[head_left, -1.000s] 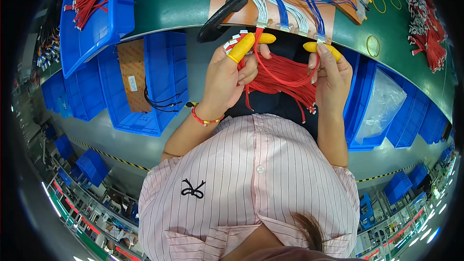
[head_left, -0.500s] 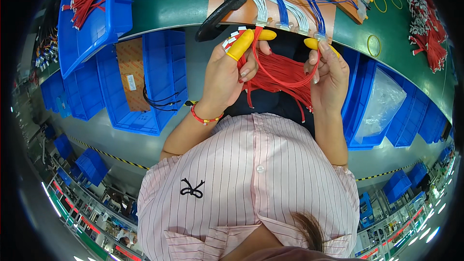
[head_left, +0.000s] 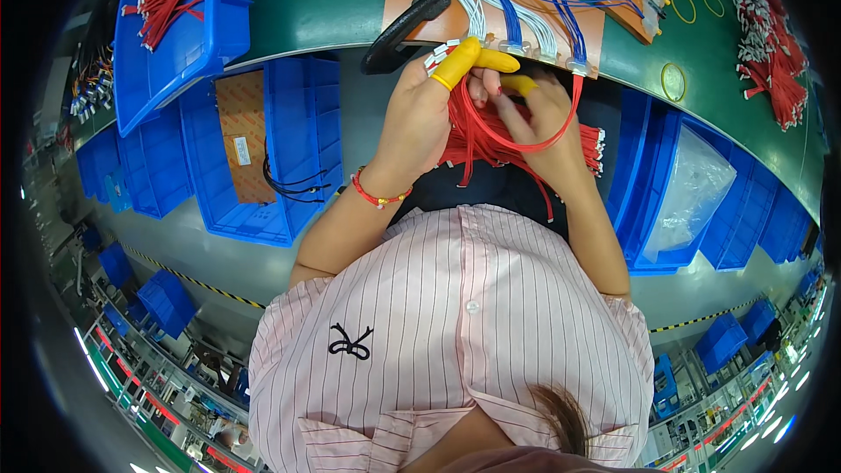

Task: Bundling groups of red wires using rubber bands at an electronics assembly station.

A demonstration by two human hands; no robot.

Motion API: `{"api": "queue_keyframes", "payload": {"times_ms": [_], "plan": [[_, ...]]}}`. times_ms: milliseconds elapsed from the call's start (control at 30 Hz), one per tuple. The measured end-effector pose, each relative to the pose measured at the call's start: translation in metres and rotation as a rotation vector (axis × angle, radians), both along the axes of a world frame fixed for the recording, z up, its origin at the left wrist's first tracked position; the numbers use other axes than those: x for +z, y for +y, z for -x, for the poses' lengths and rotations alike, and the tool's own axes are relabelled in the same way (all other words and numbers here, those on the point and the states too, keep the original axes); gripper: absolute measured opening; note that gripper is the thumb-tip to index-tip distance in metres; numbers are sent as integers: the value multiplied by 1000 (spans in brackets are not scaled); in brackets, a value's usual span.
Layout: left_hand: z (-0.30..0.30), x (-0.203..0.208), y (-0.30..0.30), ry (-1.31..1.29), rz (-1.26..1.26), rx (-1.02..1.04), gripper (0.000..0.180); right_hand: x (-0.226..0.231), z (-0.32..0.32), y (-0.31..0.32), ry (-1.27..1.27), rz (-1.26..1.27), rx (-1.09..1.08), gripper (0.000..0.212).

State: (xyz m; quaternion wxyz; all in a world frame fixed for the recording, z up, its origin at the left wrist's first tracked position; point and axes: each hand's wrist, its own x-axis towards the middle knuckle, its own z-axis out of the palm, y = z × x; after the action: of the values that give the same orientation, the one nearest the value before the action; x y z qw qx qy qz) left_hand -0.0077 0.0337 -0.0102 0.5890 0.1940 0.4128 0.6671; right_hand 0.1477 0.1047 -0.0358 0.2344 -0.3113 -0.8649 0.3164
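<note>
- Best to keep the red loop [head_left: 532, 149] loose, without tugs.
- Curls the left hand [head_left: 425, 114] round red wires [head_left: 461, 120] with white plugs [head_left: 436, 55] on top, just in front of the green table [head_left: 315, 0].
- Has the right hand [head_left: 548, 121] close by; too hidden to tell if pinching.
- Smooth, bendy wires; boxy plugs; shiny yellow finger caps [head_left: 456, 63].

Left hand [head_left: 425, 118] and right hand [head_left: 550, 127] partly hide the red wires [head_left: 461, 125]; white cables [head_left: 476, 17] and blue cables [head_left: 507, 17] run off the top edge; distant equipment [head_left: 188, 390], lower left, is too small to tell
</note>
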Motion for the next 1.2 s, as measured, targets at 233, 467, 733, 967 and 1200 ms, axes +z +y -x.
{"api": "queue_keyframes", "payload": {"times_ms": [233,467,733,967,1200], "plan": [[-6,1,0,-54,18,28,28,-21,12,3,-58,254,-22,24],[-28,14,-35,-497,147,-210,25,1,-3,5,400,978,-94,20],[-31,4,-56,-474,149,-164,25,32,-24,5,416,1053,-59,15],[-26,6,-30,22,53,-61,25,44,-17,-14,230,684,46,18],[-3,2,-18,-13,72,6,21,43,-74,16,81,774,-155,16]]}}
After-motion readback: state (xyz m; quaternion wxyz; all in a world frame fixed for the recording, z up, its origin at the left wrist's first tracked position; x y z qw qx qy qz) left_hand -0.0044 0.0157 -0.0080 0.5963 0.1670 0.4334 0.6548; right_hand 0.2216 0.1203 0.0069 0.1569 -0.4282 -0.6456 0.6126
